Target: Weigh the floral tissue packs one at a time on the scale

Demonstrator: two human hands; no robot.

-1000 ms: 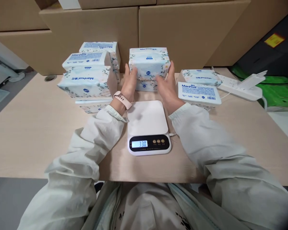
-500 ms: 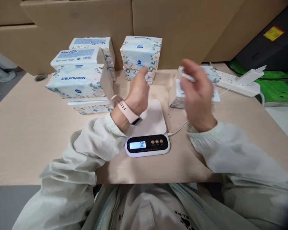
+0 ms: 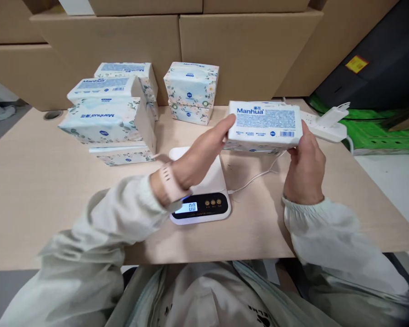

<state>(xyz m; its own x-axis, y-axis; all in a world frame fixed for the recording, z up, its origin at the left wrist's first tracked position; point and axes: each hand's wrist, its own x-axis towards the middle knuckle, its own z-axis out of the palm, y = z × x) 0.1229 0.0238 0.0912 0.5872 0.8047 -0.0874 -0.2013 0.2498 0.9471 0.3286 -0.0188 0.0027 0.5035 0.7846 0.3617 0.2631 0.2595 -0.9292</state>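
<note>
A white and blue pack of tissues (image 3: 264,122) is gripped at its two ends between my hands, right of the scale. My left hand (image 3: 204,152), with a pink watch band at the wrist, presses the pack's left end. At the right end, my right hand (image 3: 306,163) has its thumb along the side and its fingers curled partly underneath. Below my left forearm lies a white kitchen scale (image 3: 209,179), partly covered; its display (image 3: 189,207) reads 0.0. Whether another pack lies behind the held one is hidden.
Several tissue packs (image 3: 104,120) are stacked at the left, and two more (image 3: 191,88) stand one on another at the back. A white power strip (image 3: 330,129) lies at the right, with a cable (image 3: 259,175) running to the scale. Cardboard boxes (image 3: 245,54) line the table's back edge.
Both hands have moved onto a tissue pack at the right and now hold it between them; before, they were empty and apart. The view has shifted slightly.
</note>
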